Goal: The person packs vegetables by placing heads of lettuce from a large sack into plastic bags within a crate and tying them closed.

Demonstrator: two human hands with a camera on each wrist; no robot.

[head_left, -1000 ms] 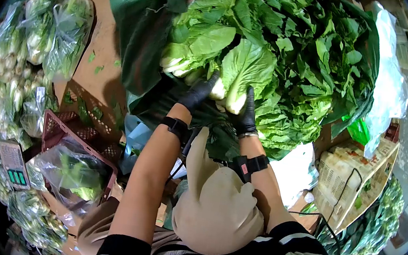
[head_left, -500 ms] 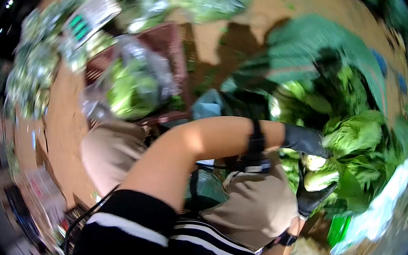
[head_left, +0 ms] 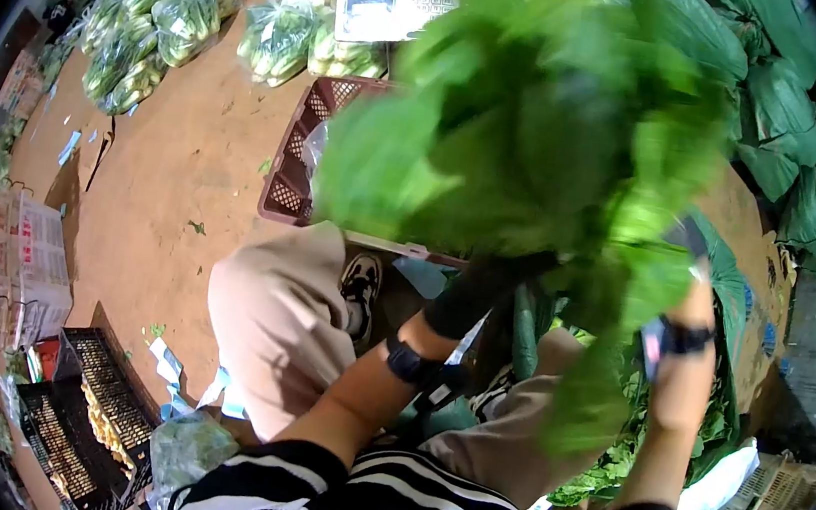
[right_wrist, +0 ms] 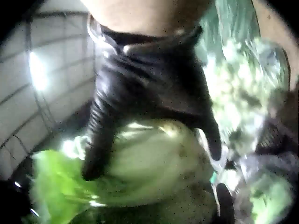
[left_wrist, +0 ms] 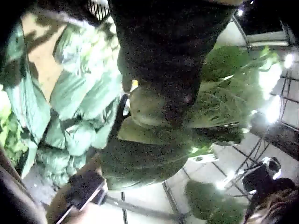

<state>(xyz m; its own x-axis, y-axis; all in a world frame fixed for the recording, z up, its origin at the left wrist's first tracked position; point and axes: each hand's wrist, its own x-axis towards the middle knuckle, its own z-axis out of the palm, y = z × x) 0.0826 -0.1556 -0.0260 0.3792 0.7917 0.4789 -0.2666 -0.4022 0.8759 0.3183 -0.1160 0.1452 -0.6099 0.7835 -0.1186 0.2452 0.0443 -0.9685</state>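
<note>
A blurred bunch of leafy greens [head_left: 542, 139] with broad leaves and pale stem ends is lifted high, covering much of the head view. My black-gloved left hand [head_left: 496, 275] grips it from below, its fingers partly hidden by leaves. In the left wrist view that glove [left_wrist: 159, 60] lies against the stalks. My right hand [head_left: 686, 241], also gloved, holds the bunch's right side. The right wrist view shows that glove [right_wrist: 149, 88] with thumb and fingers spread round the pale base of a head [right_wrist: 154, 158].
Under the greens stands a maroon plastic crate [head_left: 285, 186]. Behind it are a scale [head_left: 391, 6] and bagged vegetables [head_left: 188, 18]. An open green sack [head_left: 731, 292] of greens lies at right, more green sacks [head_left: 786, 117] beyond. Black crates [head_left: 87, 420] sit at lower left.
Both hands have raised the greens out of the green sack and carried them left, over the maroon crate. The head view has turned left.
</note>
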